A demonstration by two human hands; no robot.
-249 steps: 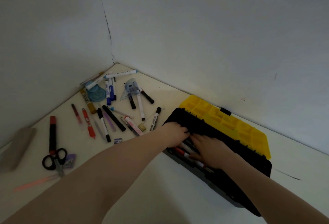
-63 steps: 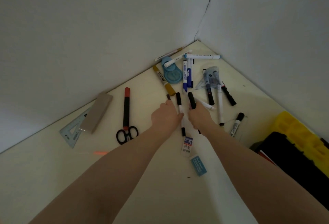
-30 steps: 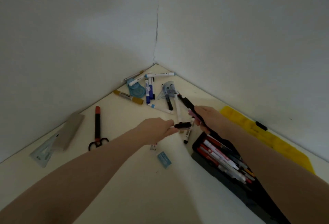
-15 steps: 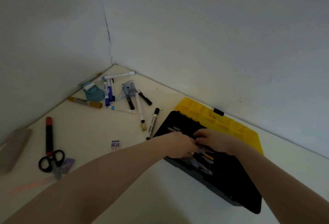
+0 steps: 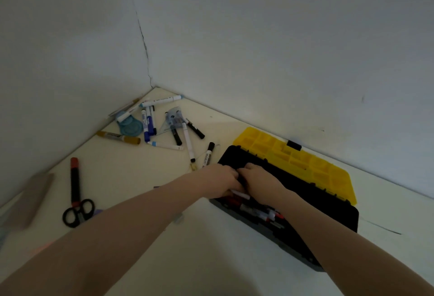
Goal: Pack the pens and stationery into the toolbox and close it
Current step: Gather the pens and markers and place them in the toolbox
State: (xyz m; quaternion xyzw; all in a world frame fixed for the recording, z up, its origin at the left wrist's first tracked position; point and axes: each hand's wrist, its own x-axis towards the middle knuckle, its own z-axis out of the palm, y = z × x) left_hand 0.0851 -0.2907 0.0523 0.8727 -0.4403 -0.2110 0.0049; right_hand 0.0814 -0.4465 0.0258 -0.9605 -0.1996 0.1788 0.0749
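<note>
Cream worktop point(image 5: 131, 178) in a wall corner, dim light. Far left: a blurred grey block point(image 5: 30, 199), then black-handled scissors point(image 5: 78, 212) just below a black marker with a red cap point(image 5: 74, 178). Toward the corner, loose stationery: a gold-capped marker point(image 5: 118, 137), a round blue item point(image 5: 129, 126), blue pens point(image 5: 148, 123), a clear set square point(image 5: 172, 121), several white and black markers, one black-capped marker point(image 5: 207, 156) just left of the toolbox. Left hand point(image 5: 222, 181) and right hand point(image 5: 259, 181) side by side, touching, over the left end of the open toolbox point(image 5: 328, 208); fingers of both curled down into it. A white pen point(image 5: 239, 194) shows just under the left hand; cannot tell whether either hand holds anything. Red, white and black pens point(image 5: 260, 213) lie inside the black base. Yellow lid point(image 5: 293, 157) laid back flat toward the wall.
</note>
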